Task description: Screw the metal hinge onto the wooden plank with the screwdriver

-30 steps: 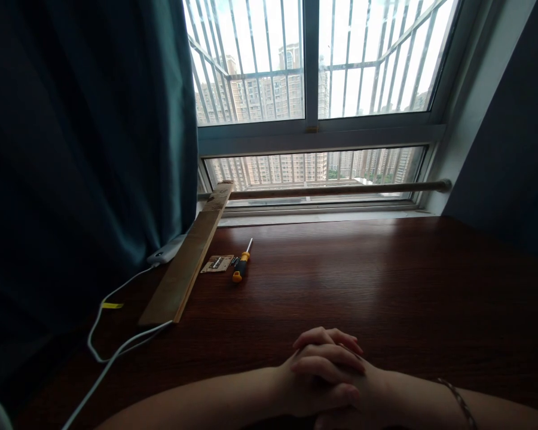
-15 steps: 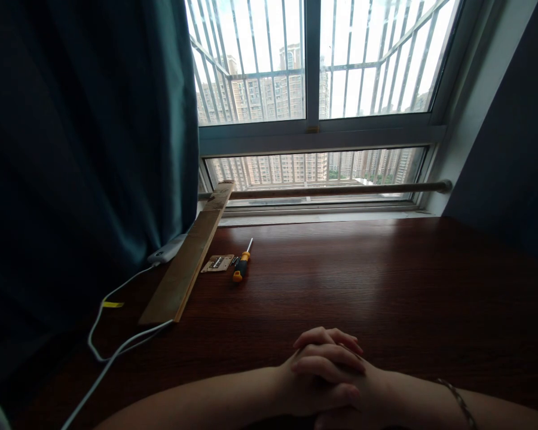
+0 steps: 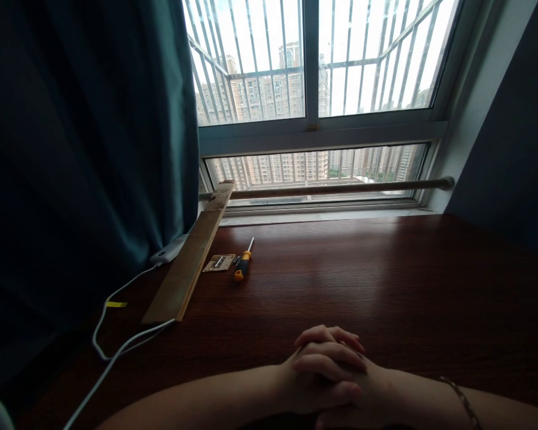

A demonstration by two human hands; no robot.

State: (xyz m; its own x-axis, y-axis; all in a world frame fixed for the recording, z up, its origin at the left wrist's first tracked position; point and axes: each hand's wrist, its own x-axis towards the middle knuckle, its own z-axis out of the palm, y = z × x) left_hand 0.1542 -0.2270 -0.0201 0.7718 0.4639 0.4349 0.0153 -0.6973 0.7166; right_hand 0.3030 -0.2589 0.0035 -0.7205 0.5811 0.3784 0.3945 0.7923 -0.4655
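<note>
Both hands are clasped on the dark reddish-brown wooden table, near the bottom of the head view. My left hand is closed, its fingers laced with those of my right hand, which is closed too. No object shows in either one; the palms are hidden. A thin bracelet circles my right wrist. Farther off to the left lies a screwdriver with a yellow and black handle, its shaft pointing toward the window. Beside it is a small brown card with small dark pieces at its right edge.
A long wooden board lies slanted left of the card, its far end by the window rail. A white power strip with a white cable sits beyond it. A blue curtain hangs at left, beside the barred window.
The view has shifted very slightly. My hands stay clasped in the same place, and the things on the table have not moved.
</note>
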